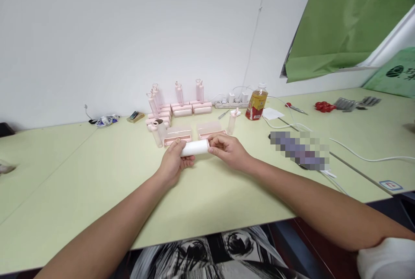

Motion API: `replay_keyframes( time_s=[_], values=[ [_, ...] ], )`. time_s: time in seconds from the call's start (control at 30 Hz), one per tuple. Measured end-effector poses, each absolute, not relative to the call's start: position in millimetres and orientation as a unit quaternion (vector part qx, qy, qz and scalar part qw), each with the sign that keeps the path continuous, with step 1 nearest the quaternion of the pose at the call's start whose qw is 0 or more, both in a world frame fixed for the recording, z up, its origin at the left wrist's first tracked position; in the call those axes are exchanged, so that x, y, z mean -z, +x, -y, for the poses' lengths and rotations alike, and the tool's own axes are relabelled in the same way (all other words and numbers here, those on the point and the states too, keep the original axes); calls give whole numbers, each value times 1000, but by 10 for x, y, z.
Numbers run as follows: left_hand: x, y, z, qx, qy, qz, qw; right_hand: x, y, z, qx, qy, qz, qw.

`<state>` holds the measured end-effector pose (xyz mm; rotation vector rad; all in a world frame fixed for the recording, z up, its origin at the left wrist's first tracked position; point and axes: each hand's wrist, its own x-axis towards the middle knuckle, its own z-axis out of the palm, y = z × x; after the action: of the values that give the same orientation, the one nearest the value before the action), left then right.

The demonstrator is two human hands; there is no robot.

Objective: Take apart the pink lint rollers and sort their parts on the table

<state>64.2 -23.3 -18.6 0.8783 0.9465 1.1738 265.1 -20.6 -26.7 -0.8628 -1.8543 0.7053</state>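
Observation:
A white lint roller refill (195, 148) lies level between my two hands, just above the table. My left hand (174, 160) is closed around its left end, thumb on top and fingers beneath. At the other end, the fingers of my right hand (228, 150) pinch the pink-edged rim. Right behind the roll are two pink cases, a left one (178, 140) and a right one (212, 133), with clear covers raised. A pink handle (157, 134) stands upright left of them, beside a bare roll (161, 126), and another handle (232, 122) stands at the right.
Along the wall, several closed pink lint rollers (182, 110) sit in a group with upright handles. A drink bottle (256, 104), a power strip (231, 104) and white cables are behind to the right. A pixelated object (298, 150) lies right. A coiled cable (105, 120) lies left.

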Motion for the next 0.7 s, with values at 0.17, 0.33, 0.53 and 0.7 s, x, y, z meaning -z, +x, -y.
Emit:
replay_keyframes(
  time_s=[0.17, 0.33, 0.53, 0.7],
  values=[
    [109, 608, 210, -530, 355, -420, 646, 204, 2714, 202, -239, -342, 750, 513],
    [76, 599, 198, -562, 312, -426, 636, 225, 2708, 253, -208, -326, 646, 658],
    [65, 559, 190, -542, 343, -386, 663, 263, 2562, 379, -321, -281, 799, 423],
    [124, 519, 237, -400, 487, -336, 700, 232, 2644, 328, -369, -276, 756, 465]
  ],
)
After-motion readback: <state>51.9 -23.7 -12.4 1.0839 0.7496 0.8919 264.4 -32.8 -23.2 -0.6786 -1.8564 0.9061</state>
